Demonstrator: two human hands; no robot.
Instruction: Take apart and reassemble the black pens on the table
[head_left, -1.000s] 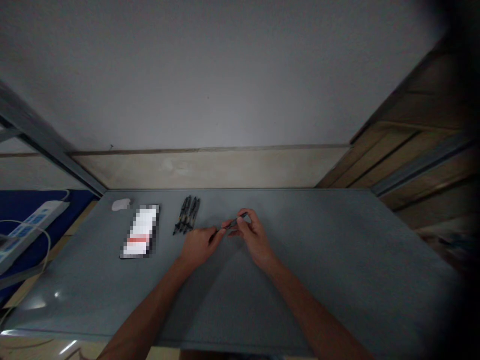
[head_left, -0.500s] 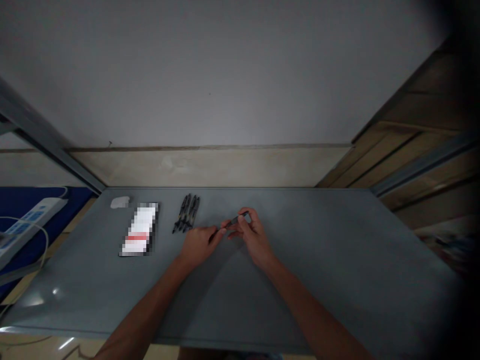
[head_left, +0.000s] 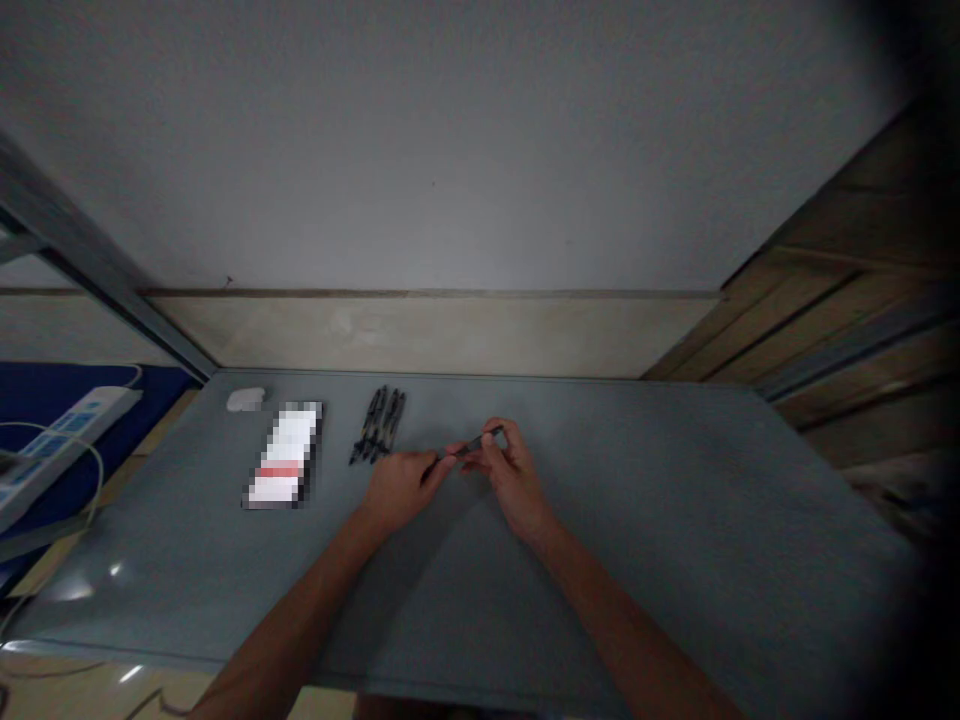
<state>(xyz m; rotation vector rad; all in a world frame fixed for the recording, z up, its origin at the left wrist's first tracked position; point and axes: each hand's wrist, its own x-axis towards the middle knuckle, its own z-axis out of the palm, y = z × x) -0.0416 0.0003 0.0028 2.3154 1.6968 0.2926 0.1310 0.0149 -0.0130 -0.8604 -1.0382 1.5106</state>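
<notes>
A dark pen [head_left: 471, 443] is held at a slant above the middle of the grey table [head_left: 645, 520]. My left hand [head_left: 401, 488] is closed around its lower left end. Thumb and fingers of my right hand [head_left: 514, 478] pinch the upper right part. Several black pens [head_left: 379, 425] lie side by side on the table, just beyond my left hand. Farther left lies a phone [head_left: 281, 455] with its screen blurred out. Behind the phone sits a small white object [head_left: 246, 400].
A white power strip [head_left: 64, 445] with cables rests on a blue surface [head_left: 161, 390] at the left. The wall [head_left: 435, 335] rises behind the table. Metal posts [head_left: 172, 335] stand at its back corners, and wooden boards [head_left: 795, 300] are at the right.
The view has shifted slightly, so the table and pens appear a little to the right. Both hands keep hold of the pen, with only a small shift in the right fingers.
</notes>
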